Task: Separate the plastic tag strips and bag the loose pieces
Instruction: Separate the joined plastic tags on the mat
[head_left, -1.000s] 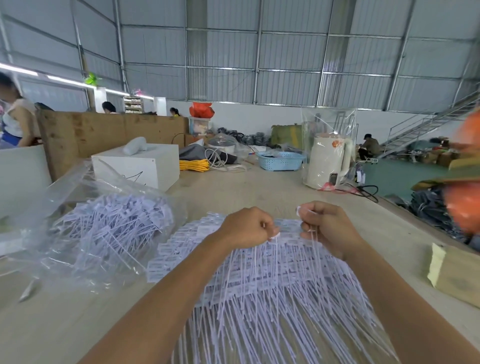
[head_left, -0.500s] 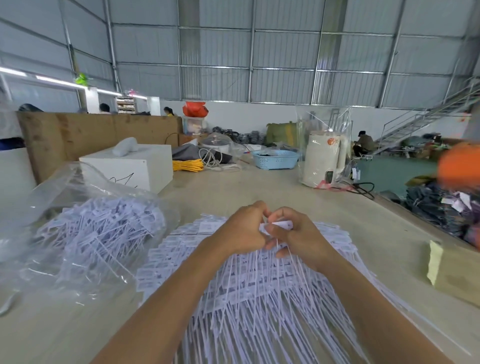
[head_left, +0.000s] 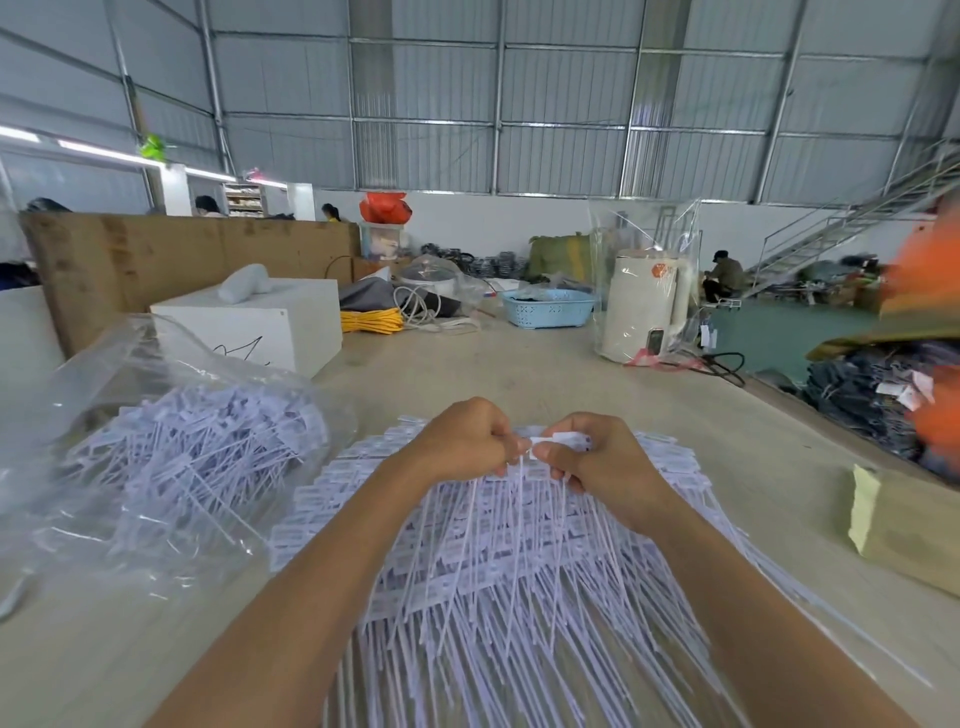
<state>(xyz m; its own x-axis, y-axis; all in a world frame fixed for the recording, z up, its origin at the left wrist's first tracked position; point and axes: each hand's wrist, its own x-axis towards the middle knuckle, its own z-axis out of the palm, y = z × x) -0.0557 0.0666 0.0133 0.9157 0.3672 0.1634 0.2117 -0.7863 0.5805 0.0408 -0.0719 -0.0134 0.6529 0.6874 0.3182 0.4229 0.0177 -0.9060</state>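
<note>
Our left hand (head_left: 462, 441) and right hand (head_left: 608, 462) meet knuckle to knuckle, each pinching one end of a white tag (head_left: 558, 442) between curled fingers. Beneath them the pile of tag strips (head_left: 519, 561) fans across the tabletop (head_left: 519, 374) toward its near edge. The clear bag (head_left: 156, 441) of loose pieces lies by the left edge.

I see open table (head_left: 519, 374) beyond my hands, free up to the kettle (head_left: 641, 306) and blue basket (head_left: 548, 307). On the left the clear bag (head_left: 156, 441) blocks the way, behind it the white box (head_left: 270, 322). On the right a cardboard box (head_left: 914, 530) stands near the edge.
</note>
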